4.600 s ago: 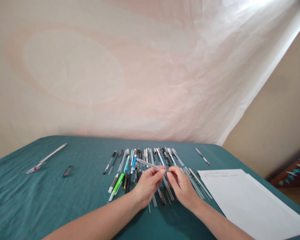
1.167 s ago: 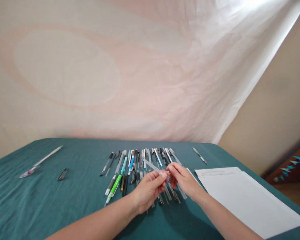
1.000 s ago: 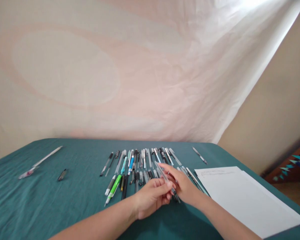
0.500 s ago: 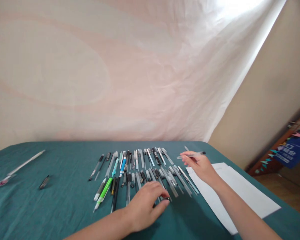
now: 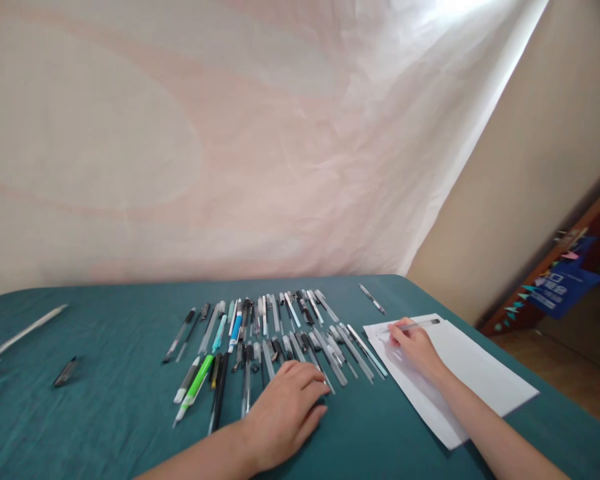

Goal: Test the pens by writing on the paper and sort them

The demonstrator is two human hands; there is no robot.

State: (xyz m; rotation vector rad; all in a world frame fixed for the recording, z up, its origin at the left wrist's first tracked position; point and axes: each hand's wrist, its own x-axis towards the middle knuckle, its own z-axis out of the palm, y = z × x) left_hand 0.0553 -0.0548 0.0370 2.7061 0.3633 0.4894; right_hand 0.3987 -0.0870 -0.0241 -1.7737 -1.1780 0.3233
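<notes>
My right hand [image 5: 416, 342] grips a clear pen [image 5: 420, 323] over the near-left corner of the white paper sheets [image 5: 473, 373], the pen lying almost level and pointing right. My left hand [image 5: 287, 410] rests palm down on the teal tablecloth [image 5: 105, 413], fingers loosely spread over the near ends of a row of pens [image 5: 275, 337]. That row holds several pens side by side, among them a green one [image 5: 196, 385] and a blue one [image 5: 237, 328].
One pen [image 5: 372, 298] lies alone beyond the paper. At far left are a long white pen [image 5: 23, 332] and a small dark cap [image 5: 65, 371]. A pale cloth hangs behind the table. The table's right edge drops to a wooden floor.
Both hands held one clear pen over the row. My right hand then carried it right onto the paper, while my left hand dropped flat onto the table. The view turned right.
</notes>
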